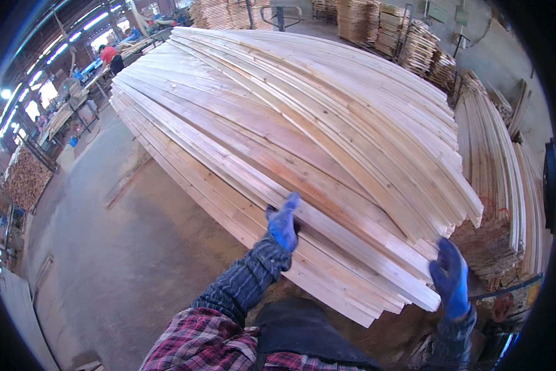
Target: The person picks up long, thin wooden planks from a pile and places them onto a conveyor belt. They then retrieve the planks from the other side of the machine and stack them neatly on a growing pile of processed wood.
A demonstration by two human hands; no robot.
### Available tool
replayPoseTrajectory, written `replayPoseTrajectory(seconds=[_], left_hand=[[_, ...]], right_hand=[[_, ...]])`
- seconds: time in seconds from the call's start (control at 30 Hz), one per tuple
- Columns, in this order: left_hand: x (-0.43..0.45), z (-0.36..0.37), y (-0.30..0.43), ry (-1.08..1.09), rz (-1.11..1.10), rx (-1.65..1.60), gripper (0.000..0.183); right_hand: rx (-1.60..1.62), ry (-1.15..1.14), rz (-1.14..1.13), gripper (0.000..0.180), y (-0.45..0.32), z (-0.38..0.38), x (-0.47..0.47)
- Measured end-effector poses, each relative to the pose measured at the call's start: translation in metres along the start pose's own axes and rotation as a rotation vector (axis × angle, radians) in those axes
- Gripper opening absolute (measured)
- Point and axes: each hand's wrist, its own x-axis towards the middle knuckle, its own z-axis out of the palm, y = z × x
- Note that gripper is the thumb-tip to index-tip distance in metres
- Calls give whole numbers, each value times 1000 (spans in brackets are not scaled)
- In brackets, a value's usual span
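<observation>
A wide stack of long wooden boards [268,134] spreads across the view, its near ends uneven. My left hand [283,222], in a blue work glove, is closed around a wooden board [352,250] near the stack's front side, with the thumb on top. The underside of that grip is hidden. At the boards' right ends is my right hand [449,278], also gloved in blue, its fingers spread beside the end faces. Whether its fingertips touch the wood cannot be told. More boards lie in a fan over the stack's far half.
Other board stacks [486,162] stand close on the right, with stacked lumber [359,23] along the back wall. A person in a red top [107,54] is at a far bench. Wood strips [129,181] lie on the concrete floor [120,259] to the left.
</observation>
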Motion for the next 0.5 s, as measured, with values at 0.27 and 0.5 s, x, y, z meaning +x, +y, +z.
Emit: replayPoseTrajectory(seconds=[0.27,0.5], left_hand=[[-165,22,-26,-436,-579,19,62],[-132,-68,29,-93,-779,-16,56]], right_hand=[[573,-1252,108,78,-108,266,168],[500,-1283,171,62,-9,206,83]])
